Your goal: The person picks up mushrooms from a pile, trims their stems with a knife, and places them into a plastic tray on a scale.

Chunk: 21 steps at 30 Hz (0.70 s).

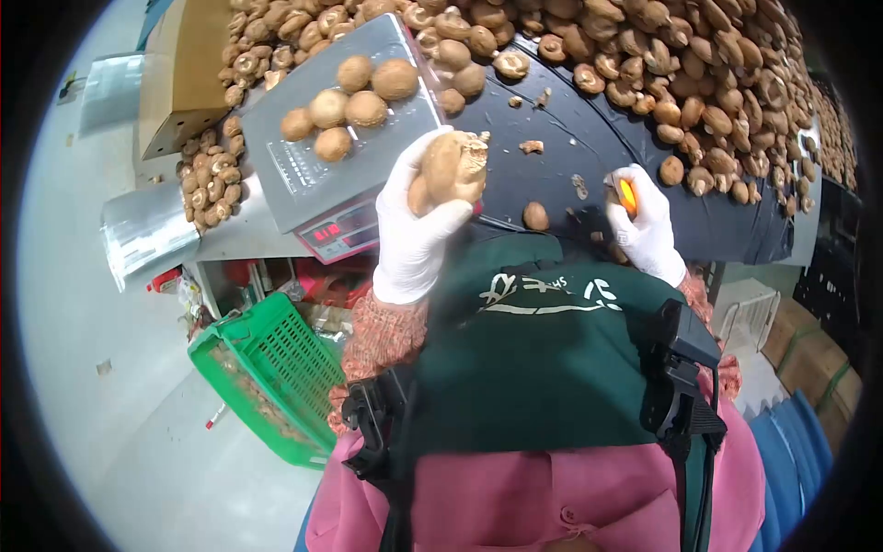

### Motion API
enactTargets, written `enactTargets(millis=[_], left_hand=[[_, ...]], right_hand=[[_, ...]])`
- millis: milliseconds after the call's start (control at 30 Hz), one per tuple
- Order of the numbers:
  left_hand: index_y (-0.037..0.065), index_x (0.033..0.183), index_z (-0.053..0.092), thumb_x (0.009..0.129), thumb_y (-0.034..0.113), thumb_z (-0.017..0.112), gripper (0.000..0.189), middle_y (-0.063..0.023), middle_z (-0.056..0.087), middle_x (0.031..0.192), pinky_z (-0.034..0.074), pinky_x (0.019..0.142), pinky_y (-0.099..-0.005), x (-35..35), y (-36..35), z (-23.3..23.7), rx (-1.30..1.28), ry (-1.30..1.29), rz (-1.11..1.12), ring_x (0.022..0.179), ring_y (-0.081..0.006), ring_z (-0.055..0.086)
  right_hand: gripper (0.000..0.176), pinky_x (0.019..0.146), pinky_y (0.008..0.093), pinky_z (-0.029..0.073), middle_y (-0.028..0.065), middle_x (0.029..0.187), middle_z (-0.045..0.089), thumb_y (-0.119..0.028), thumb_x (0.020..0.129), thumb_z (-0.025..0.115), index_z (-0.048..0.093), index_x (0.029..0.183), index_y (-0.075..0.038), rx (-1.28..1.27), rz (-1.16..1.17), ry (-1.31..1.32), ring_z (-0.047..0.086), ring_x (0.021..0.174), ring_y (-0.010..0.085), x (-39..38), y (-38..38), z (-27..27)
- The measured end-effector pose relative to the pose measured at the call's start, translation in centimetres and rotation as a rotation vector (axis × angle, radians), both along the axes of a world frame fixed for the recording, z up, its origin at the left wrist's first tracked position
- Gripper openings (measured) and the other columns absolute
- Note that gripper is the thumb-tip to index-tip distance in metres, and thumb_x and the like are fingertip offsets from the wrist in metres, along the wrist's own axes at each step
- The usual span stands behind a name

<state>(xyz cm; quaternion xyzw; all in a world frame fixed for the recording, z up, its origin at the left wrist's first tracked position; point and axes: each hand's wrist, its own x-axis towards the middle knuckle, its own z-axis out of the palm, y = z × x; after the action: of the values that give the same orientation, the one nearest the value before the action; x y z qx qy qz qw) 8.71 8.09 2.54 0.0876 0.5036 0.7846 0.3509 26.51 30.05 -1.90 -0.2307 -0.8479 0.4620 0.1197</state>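
My left hand (417, 221), in a white glove, holds brown mushrooms (446, 173) with a pale, rough stem facing right. It is just off the lower right corner of a scale (276, 179), whose tray bears several round mushroom caps (366, 109) and whose red display is lit. My right hand (647, 228), also gloved in white, is closed around a small tool with an orange handle (628, 198), over the dark table surface (515, 189). The tool's blade cannot be made out. One loose mushroom (535, 216) lies between my hands.
A big heap of mushrooms (681, 64) covers the back and right of the table. A smaller pile (212, 182) sits left of the scale beside a cardboard box (184, 74). Stem scraps (531, 146) lie mid-table. Below left stands a green crate (285, 345).
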Motion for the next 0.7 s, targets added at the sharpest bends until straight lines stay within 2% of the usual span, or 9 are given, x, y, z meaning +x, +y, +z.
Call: enactTargets(millis=[100, 200, 300, 400, 533, 600, 633, 667, 700], left_hand=[[-0.003, 0.141, 0.045, 0.077, 0.012, 0.079, 0.074, -0.0129, 0.057, 0.132, 0.048, 0.103, -0.0354, 0.7, 0.9, 0.0, 0.025, -0.059, -0.063, 0.12, -0.0221, 0.058], [-0.004, 0.14, 0.045, 0.077, 0.015, 0.079, 0.075, -0.0131, 0.057, 0.132, 0.047, 0.103, -0.0355, 1.5, 1.2, 0.2, 0.04, -0.072, -0.076, 0.12, -0.022, 0.058], [-0.004, 0.139, 0.046, 0.077, 0.015, 0.076, 0.072, -0.0126, 0.058, 0.13, 0.046, 0.103, -0.035, 1.7, 0.8, 0.2, -0.009, -0.028, -0.086, 0.119, -0.0204, 0.057], [-0.004, 0.137, 0.047, 0.079, 0.013, 0.072, 0.065, -0.0124, 0.058, 0.13, 0.048, 0.101, -0.0341, 2.1, 0.7, 0.3, -0.009, -0.044, -0.108, 0.118, -0.0195, 0.058], [-0.005, 0.134, 0.047, 0.08, 0.011, 0.07, 0.061, -0.0137, 0.059, 0.128, 0.05, 0.098, -0.0334, 2.5, 1.1, 0.6, 0.063, -0.104, -0.149, 0.118, -0.0204, 0.059], [-0.006, 0.134, 0.047, 0.08, 0.011, 0.069, 0.06, -0.0147, 0.059, 0.128, 0.051, 0.098, -0.034, 2.5, 0.8, 0.6, 0.113, -0.101, -0.179, 0.118, -0.0213, 0.059], [-0.006, 0.134, 0.047, 0.08, 0.01, 0.068, 0.06, -0.0152, 0.059, 0.129, 0.051, 0.098, -0.0348, 2.5, 0.4, 0.4, 0.127, -0.071, -0.197, 0.118, -0.022, 0.059], [-0.006, 0.134, 0.047, 0.08, 0.01, 0.068, 0.06, -0.0158, 0.058, 0.129, 0.051, 0.098, -0.0355, 2.3, 0.2, 0.1, 0.143, -0.034, -0.208, 0.118, -0.0226, 0.059], [-0.005, 0.135, 0.046, 0.08, 0.01, 0.069, 0.062, -0.0164, 0.056, 0.132, 0.051, 0.098, -0.0372, 2.2, 0.3, -0.3, 0.159, -0.094, -0.153, 0.12, -0.0238, 0.058]], right_hand=[[0.022, 0.067, 0.0377, 0.052, 0.0103, 0.087, 0.065, -0.012, 0.077, 0.076, 0.063, 0.095, -0.01, 0.059, 0.101, 0.153, 0.066, 0.076, 0.0322, -2.6, -1.9, 3.1], [0.023, 0.066, 0.038, 0.052, 0.0072, 0.085, 0.066, -0.02, 0.077, 0.077, 0.063, 0.094, -0.013, 0.181, 0.178, 0.195, 0.066, 0.077, 0.0306, -4.7, -3.0, 3.7], [0.02, 0.066, 0.0361, 0.052, 0.0089, 0.085, 0.067, -0.01, 0.078, 0.078, 0.064, 0.093, -0.01, 0.179, 0.213, 0.191, 0.067, 0.076, 0.0318, -5.5, -3.4, 4.7], [0.021, 0.066, 0.0367, 0.052, 0.0084, 0.085, 0.067, -0.01, 0.077, 0.077, 0.064, 0.093, -0.011, 0.235, 0.205, 0.214, 0.066, 0.076, 0.0321, -5.7, -3.8, 4.8], [0.018, 0.065, 0.0352, 0.052, 0.0096, 0.082, 0.066, -0.009, 0.081, 0.074, 0.063, 0.095, -0.01, 0.3, 0.15, 0.217, 0.066, 0.073, 0.0307, -5.7, -3.7, 4.8], [0.013, 0.061, 0.0314, 0.05, 0.0123, 0.08, 0.065, -0.005, 0.085, 0.07, 0.062, 0.095, -0.008, 0.185, -0.026, 0.234, 0.066, 0.068, 0.0277, -5.4, -2.0, 2.1], [0.017, 0.066, 0.0373, 0.053, 0.015, 0.084, 0.065, -0.009, 0.082, 0.07, 0.061, 0.096, -0.007, -0.047, -0.151, 0.073, 0.067, 0.075, 0.0316, -4.8, -1.1, 2.3], [0.015, 0.066, 0.0344, 0.052, 0.015, 0.084, 0.065, -0.008, 0.084, 0.07, 0.061, 0.096, -0.007, 0.141, -0.158, 0.095, 0.066, 0.072, 0.0301, -4.1, -0.4, 1.2], [0.015, 0.065, 0.0339, 0.052, 0.0149, 0.083, 0.065, -0.008, 0.085, 0.07, 0.06, 0.096, -0.007, 0.073, -0.112, 0.095, 0.065, 0.072, 0.0303, -3.7, -0.6, 1.8]])
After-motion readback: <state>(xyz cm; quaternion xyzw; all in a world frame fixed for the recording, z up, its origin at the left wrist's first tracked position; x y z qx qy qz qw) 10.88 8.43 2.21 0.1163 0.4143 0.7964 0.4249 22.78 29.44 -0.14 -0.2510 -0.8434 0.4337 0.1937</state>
